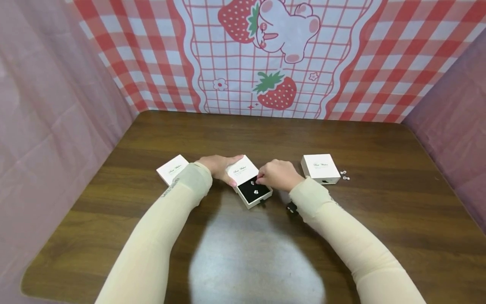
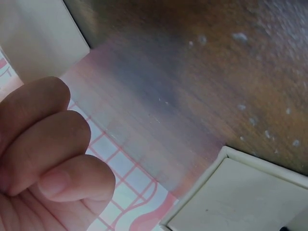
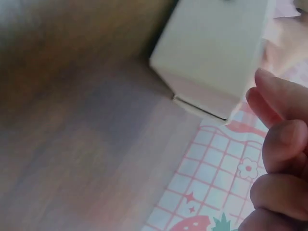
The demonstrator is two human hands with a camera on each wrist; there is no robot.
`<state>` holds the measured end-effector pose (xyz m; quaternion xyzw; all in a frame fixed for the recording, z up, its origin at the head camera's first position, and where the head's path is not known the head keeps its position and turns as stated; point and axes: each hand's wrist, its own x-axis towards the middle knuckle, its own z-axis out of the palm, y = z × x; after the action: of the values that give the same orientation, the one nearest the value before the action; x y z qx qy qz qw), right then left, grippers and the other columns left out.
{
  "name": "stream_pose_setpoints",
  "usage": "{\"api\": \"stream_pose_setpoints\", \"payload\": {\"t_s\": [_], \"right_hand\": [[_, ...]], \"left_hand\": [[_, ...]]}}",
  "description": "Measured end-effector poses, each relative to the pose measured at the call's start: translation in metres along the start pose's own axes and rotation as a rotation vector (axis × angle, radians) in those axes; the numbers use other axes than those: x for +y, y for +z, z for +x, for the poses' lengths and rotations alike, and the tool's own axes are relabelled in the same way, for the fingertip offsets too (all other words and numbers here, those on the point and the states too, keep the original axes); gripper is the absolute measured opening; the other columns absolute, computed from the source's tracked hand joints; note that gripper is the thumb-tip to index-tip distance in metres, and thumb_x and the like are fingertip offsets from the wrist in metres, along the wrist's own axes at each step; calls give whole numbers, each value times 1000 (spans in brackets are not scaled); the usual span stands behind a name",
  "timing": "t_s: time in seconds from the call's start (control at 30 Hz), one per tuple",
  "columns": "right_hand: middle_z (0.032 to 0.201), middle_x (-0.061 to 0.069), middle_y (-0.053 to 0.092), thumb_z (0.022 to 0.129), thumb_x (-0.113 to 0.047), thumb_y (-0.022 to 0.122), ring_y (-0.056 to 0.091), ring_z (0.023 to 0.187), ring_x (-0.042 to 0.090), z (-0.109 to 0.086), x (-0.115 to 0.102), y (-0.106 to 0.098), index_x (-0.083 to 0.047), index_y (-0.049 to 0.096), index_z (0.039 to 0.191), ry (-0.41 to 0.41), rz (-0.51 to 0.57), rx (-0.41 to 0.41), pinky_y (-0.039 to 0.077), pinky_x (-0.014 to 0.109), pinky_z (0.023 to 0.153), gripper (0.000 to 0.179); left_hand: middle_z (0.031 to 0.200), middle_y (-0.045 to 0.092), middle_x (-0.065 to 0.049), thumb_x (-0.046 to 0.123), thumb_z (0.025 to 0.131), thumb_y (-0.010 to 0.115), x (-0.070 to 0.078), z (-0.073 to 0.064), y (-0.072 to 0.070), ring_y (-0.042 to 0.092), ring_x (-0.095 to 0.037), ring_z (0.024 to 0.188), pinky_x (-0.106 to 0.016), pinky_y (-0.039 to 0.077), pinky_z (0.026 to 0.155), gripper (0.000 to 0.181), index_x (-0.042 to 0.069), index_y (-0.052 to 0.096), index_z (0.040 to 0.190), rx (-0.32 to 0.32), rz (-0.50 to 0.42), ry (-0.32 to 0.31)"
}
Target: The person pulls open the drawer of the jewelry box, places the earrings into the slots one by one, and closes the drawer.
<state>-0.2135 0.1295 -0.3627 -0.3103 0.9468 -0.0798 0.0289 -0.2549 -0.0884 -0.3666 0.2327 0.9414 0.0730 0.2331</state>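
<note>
A small white jewelry box point(image 1: 243, 169) with its drawer point(image 1: 248, 206) pulled out stands at mid-table. My left hand point(image 1: 217, 166) grips its outer sleeve from the left, thumb at the near side and fingers at the far edge. Inside the drawer, a black insert point(image 1: 247, 193) carries two small shiny earrings, a lower earring point(image 1: 256, 192) and an upper earring point(image 1: 252, 183). From the right, my right hand point(image 1: 280, 175) reaches over the drawer, its fingertips pinching at the upper earring. In the right wrist view its fingers point(image 3: 284, 144) are curled.
Another white box point(image 1: 171, 168) lies at the left, partly behind my left sleeve. At the right stands a third white box point(image 1: 322, 168), with a pair of small earrings point(image 1: 344, 175) beside it. A small black object point(image 1: 291, 207) sits by my right cuff. A patterned cloth point(image 1: 273, 59) hangs behind the table.
</note>
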Motion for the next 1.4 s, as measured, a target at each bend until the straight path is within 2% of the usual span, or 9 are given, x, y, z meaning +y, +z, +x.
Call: {"api": "stream_pose_setpoints", "payload": {"t_s": [0.17,0.37,0.53,0.77,0.93,1.07,1.2,1.4], "right_hand": [[69,-9,67,85,-26,72,55,59,7,-18,5,-3,-16,77,81,22,185,0,47,33,55,11],[51,-2,59,83,-17,73,48,44,2,-39,4,2,-7,77,83,73,460,-75,42,24,51,11],[42,-11,47,84,-18,71,43,40,2,-51,0,12,-5,75,75,129,540,-134,37,21,45,16],[42,-8,46,91,-22,64,33,34,2,-56,-4,25,-3,68,65,289,671,-225,28,18,38,32],[44,-6,47,91,-21,62,33,34,3,-56,-6,32,-1,63,60,364,795,-215,28,18,38,37],[45,-5,48,91,-16,61,32,35,2,-56,-10,38,-2,62,63,429,949,-195,29,17,38,32],[46,-4,48,92,-13,60,32,35,2,-56,-13,42,-2,61,64,484,1038,-174,28,16,37,30],[46,-3,49,91,-10,58,35,37,3,-54,-17,45,7,69,85,534,1084,-146,30,16,37,21]], "left_hand": [[142,47,-15,54,76,75,0,-1,0,52,-30,119,-47,43,91,102,33,14,154,-6,-3,-12],[143,47,-14,53,76,75,0,0,1,50,-30,122,-47,42,93,101,34,14,154,-4,-5,-17],[143,46,-14,53,76,75,-1,1,2,49,-30,123,-47,42,93,101,33,14,154,-5,-3,-15],[144,45,-13,52,76,75,-3,2,2,49,-30,124,-47,41,94,102,33,14,154,-5,-17,-12],[144,45,-13,53,76,75,-2,3,2,49,-30,123,-47,42,94,101,33,14,154,-8,-9,-9],[144,45,-13,53,76,75,-3,3,3,49,-30,124,-47,42,93,101,33,14,154,-10,-7,-12],[145,45,-13,53,76,75,-2,2,2,48,-30,124,-47,42,94,101,33,14,154,-10,-11,-10],[144,45,-14,53,76,75,-1,2,2,49,-30,124,-47,42,93,101,33,14,154,-7,-9,-15]]}}
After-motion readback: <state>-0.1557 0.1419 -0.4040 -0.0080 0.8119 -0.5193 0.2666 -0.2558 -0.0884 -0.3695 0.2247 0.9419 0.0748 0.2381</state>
